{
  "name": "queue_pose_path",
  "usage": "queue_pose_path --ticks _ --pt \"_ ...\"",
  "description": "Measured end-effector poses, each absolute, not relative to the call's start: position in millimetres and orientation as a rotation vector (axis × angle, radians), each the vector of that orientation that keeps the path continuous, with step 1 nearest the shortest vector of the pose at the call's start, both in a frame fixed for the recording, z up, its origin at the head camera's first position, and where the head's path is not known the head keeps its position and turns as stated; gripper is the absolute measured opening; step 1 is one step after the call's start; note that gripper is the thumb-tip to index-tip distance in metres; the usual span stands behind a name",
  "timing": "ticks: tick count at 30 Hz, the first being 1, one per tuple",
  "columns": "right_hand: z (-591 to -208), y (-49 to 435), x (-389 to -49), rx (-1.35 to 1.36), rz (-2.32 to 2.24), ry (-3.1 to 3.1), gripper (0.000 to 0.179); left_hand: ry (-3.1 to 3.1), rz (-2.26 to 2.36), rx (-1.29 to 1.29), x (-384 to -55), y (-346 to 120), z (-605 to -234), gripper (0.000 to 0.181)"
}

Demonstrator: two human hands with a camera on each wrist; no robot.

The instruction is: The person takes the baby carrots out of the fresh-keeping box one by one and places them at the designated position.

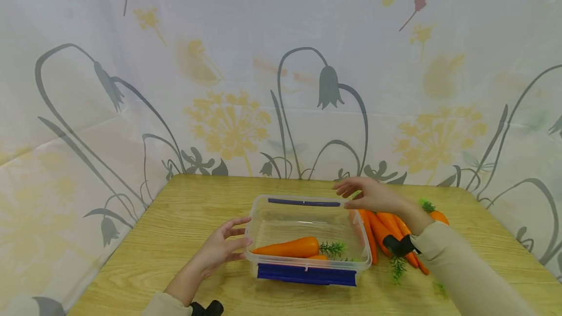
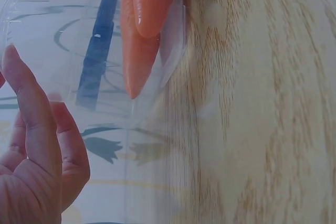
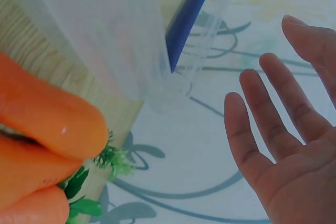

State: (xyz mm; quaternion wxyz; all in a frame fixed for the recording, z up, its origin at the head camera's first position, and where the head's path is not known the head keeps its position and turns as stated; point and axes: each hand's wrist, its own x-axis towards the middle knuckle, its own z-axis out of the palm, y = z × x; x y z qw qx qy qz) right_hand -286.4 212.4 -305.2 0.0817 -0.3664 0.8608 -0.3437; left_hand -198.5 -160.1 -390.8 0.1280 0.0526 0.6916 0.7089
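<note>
A clear plastic box (image 1: 303, 221) with blue latch flaps stands on the table without a lid. Inside it, a carrot (image 1: 290, 247) with a green top lies near the front, with part of another below it. My left hand (image 1: 219, 246) is at the box's left side, fingers loosely bent and the thumb near the rim; whether it touches is unclear. My right hand (image 1: 368, 194) hovers by the far right corner, its fingers spread and holding nothing in the right wrist view. Several orange carrots (image 3: 47, 114) with green tops lie beside the box, beneath the right forearm.
The wooden table (image 1: 202, 194) runs back to a pale flower-printed cloth (image 1: 246, 38) hung behind it. At the right, one more carrot (image 1: 439, 217) lies beyond the forearm. A blue latch flap (image 1: 306, 274) hangs at the box's front.
</note>
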Motion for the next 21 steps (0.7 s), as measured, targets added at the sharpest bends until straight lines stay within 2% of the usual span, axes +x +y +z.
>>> queue_pose_path --ticks 11,21 --pt "-310.5 185.8 -294.1 -1.123 -1.006 2.438 0.043 2.003 2.065 0.153 -200.7 -159.1 -390.8 0.062" --pt "-322.4 160.0 -301.6 -1.207 -0.937 2.311 0.039 2.005 2.058 0.154 -198.9 -160.8 -390.1 0.060"
